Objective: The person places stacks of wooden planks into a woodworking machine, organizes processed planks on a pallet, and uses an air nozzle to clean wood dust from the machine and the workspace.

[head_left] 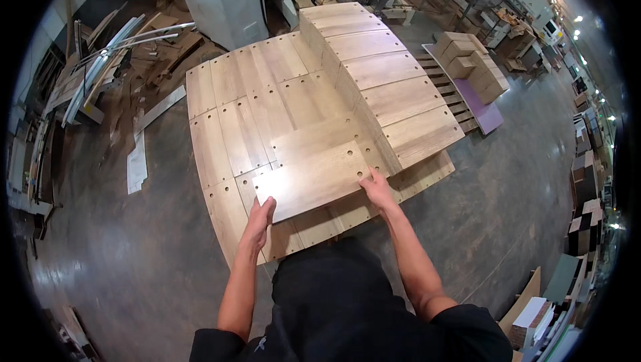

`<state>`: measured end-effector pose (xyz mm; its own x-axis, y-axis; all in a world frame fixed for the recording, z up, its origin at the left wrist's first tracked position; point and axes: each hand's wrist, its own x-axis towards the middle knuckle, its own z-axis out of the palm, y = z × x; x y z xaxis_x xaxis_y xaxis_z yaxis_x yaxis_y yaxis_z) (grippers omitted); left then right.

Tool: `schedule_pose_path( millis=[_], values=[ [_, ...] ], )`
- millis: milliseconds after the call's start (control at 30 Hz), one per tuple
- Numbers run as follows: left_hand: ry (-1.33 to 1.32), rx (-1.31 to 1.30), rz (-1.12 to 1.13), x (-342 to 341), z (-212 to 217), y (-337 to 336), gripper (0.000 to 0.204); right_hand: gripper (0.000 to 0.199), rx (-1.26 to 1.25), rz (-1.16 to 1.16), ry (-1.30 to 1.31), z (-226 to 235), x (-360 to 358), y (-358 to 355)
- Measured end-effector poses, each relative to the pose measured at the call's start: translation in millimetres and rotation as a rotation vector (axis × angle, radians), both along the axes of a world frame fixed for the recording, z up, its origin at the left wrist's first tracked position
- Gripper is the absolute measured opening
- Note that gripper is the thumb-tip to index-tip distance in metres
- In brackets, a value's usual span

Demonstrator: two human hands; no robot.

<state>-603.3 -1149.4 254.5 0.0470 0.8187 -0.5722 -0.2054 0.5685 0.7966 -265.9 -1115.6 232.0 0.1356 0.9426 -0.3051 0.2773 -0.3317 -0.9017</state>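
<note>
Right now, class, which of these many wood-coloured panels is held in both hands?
The panel spanning from the left hand to the right hand, overlapping lower ones; the other panels lie in rows, gripped by neither hand.

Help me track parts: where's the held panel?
Head view, near centre: the held panel is between left hand and right hand, left of the taller stack.

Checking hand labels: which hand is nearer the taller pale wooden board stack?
Right. The right hand is by the near end of the stack; the left hand is farther off, to its left.
</note>
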Motion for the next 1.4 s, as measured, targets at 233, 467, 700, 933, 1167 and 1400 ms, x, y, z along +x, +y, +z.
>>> schedule_pose_path(
  millis=[233, 467, 700, 933, 1167, 1400],
  values=[
    [0.443, 0.426, -0.282, -5, 22, -9, 0.084, 0.053, 0.165, 0.283, -0.098, 39, 29, 0],
    [1.213, 0.532, -0.227, 3, 13, -50, 0.058, 0.029, 0.267, 0.372, -0.591, 54, 31, -5],
    [1.224, 0.571, -0.221, -2, 15, -40, 0.038, 0.028, 0.237, 0.454, -0.762, 62, 32, 5],
    [1.222, 0.52, -0.251, -9, 17, -34, 0.038, 0.032, 0.244, 0.436, -0.648, 61, 32, 4],
    [1.192, 0.376, -0.34, 1, 21, -35, 0.043, 0.034, 0.296, 0.46, -0.615, 47, 31, 4],
    [1.251, 0.443, -0.301, 4, 15, -40, 0.029, 0.03, 0.312, 0.475, -0.655, 29, 35, 8]
  ],
)
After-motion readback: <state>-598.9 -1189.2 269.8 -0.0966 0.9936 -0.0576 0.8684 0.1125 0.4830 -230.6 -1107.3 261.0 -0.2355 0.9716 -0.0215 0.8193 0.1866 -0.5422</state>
